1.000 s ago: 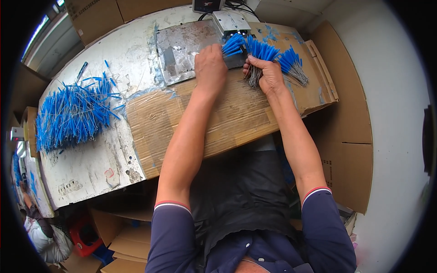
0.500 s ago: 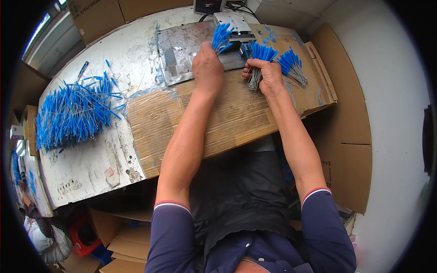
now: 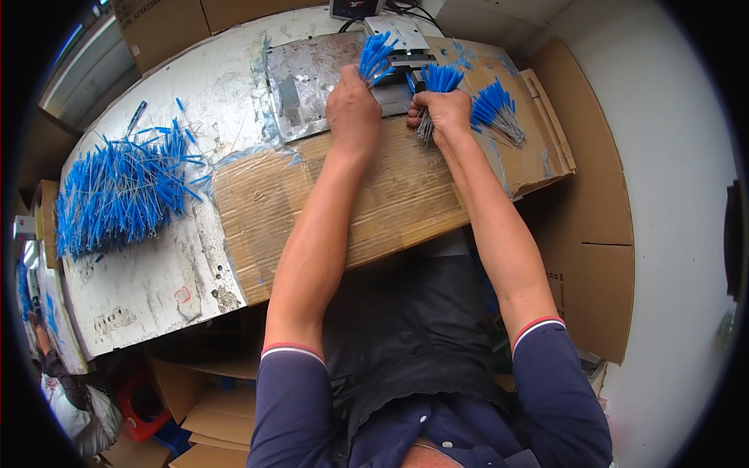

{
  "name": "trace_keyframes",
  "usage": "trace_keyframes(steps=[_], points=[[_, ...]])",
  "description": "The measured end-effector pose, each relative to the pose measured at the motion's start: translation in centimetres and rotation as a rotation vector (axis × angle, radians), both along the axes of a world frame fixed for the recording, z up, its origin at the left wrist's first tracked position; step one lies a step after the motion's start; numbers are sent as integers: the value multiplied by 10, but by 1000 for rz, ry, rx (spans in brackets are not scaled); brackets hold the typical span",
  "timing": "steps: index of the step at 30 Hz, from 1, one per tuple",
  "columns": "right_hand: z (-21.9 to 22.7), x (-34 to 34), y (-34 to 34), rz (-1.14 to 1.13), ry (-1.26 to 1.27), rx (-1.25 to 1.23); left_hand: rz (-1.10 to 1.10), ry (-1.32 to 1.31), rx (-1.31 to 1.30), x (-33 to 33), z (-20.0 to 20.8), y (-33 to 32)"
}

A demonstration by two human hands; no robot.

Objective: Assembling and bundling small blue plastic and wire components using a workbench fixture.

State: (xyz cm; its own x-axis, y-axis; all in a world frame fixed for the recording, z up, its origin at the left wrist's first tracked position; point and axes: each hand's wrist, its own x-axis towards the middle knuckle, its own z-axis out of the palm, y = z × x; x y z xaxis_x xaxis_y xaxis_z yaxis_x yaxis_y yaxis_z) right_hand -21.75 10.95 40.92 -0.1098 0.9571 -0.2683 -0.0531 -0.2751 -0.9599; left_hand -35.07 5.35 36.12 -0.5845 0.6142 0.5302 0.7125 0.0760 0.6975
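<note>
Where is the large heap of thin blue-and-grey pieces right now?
In the head view, the heap lies at the left on the scuffed white tabletop, left of the flat brown cardboard and the left hand.

Wires in L hand: btms hidden.

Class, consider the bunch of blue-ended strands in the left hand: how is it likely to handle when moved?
The bunch is probably springy rather than limp: its ends jut fairly straight past the left hand. It is likely light, being slender strands held in one hand. Its splayed ends suggest it may fan apart if released.
</note>
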Motion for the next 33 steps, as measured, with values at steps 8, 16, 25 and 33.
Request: trace_keyframes(steps=[8, 16, 25, 33], points=[[0, -2, -5, -34, 14, 16, 24, 15, 41, 2, 0, -4], [-2, 2, 0, -53, 106, -39, 3, 87, 102, 1, 4, -3], [-8, 21, 1, -31, 324, -111, -122, 143, 47, 3, 2, -3], [-8, 28, -4, 9, 273, -174, -127, 163, -7, 4, 5, -7]])
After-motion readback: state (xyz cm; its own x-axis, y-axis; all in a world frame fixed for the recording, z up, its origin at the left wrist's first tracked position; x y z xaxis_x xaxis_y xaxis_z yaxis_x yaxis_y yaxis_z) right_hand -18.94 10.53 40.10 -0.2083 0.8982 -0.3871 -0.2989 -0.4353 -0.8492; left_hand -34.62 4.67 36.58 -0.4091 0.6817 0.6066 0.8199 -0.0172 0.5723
